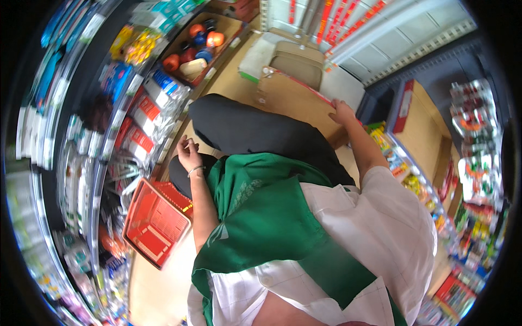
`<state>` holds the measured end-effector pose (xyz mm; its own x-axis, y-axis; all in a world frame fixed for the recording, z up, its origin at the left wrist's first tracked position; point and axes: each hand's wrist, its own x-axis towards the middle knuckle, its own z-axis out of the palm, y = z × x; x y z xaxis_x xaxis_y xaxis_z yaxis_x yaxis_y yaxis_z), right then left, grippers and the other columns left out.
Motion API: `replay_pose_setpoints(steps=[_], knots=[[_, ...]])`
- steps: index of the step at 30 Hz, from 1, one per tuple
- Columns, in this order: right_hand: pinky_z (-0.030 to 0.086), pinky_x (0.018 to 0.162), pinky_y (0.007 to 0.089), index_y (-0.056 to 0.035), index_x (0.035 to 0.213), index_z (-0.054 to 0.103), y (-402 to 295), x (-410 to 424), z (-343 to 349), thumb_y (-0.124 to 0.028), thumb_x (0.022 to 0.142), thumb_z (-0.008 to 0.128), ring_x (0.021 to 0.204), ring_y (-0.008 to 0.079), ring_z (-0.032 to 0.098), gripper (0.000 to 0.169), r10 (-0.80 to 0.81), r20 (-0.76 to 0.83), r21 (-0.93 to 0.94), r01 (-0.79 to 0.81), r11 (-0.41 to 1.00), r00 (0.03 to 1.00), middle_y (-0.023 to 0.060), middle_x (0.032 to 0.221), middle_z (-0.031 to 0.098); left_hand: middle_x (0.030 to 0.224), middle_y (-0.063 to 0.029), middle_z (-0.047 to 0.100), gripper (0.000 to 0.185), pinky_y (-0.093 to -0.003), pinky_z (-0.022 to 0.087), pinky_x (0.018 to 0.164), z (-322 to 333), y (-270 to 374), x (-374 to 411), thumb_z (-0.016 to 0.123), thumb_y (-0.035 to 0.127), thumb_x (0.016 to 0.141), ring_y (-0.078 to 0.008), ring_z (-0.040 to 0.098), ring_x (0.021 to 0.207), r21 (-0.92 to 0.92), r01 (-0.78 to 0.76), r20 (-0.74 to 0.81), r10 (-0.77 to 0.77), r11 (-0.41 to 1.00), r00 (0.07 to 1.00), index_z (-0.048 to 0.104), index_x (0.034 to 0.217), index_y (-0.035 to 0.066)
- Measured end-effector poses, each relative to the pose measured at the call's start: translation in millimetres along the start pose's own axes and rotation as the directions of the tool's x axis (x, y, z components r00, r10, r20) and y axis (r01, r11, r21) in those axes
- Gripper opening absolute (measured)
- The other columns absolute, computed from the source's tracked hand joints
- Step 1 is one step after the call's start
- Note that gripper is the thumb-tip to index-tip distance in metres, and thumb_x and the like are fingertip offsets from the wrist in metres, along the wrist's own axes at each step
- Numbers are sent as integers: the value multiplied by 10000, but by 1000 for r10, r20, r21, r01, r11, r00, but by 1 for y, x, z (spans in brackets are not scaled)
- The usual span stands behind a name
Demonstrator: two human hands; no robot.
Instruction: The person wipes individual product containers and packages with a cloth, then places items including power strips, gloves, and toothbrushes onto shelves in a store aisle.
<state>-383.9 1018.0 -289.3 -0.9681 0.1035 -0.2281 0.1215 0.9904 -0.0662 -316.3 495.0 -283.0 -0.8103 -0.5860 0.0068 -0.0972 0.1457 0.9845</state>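
Observation:
My right hand point(343, 113) rests on the red-trimmed top edge of a brown cardboard box point(295, 102) on the floor. Whether its fingers grip that edge cannot be told. My left hand point(189, 150) hangs beside my knee, fingers loosely curled, with nothing seen in it and a bracelet at the wrist. Below it, a red plastic shopping basket point(157, 224) lies on the floor at the left. A green apron point(261, 203) covers my front, and my dark-trousered knees are bent.
Store shelves point(104, 134) packed with goods run along the left. Behind the box stands a beige plastic bin point(299, 59). An open carton point(422, 126) and packaged snacks point(412, 183) fill the right shelving. A tray point(228, 24) holds orange and blue items.

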Motion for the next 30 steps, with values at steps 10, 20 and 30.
replay_pose_setpoints(steps=[10, 20, 30], knots=[[472, 759, 445, -66, 1064, 578, -39, 51, -83, -152, 869, 466, 881, 374, 578, 241, -364, -169, 71, 380, 922, 916, 193, 955, 590, 834, -55, 613, 185, -243, 478, 624, -22, 21, -36, 548, 95, 886, -121, 601, 675, 124, 46, -205, -20, 991, 978, 577, 1053, 20], [450, 802, 457, -28, 1083, 570, -71, 148, -131, -260, 864, 516, 935, 379, 568, 324, -386, -55, 63, 389, 919, 921, 223, 981, 602, 816, -47, 617, 161, -245, 475, 669, -28, 78, -63, 553, 54, 872, -118, 592, 716, 345, -14, -225, 97, 938, 970, 578, 1022, 0], [456, 824, 423, 38, 1049, 577, -131, 224, -185, -216, 815, 566, 963, 379, 569, 345, -596, 56, -19, 597, 802, 801, 254, 984, 600, 882, -38, 616, 180, -219, 470, 719, -58, 72, -84, 546, 25, 866, -93, 579, 768, 333, -1, -313, 112, 943, 943, 575, 1040, -9]])
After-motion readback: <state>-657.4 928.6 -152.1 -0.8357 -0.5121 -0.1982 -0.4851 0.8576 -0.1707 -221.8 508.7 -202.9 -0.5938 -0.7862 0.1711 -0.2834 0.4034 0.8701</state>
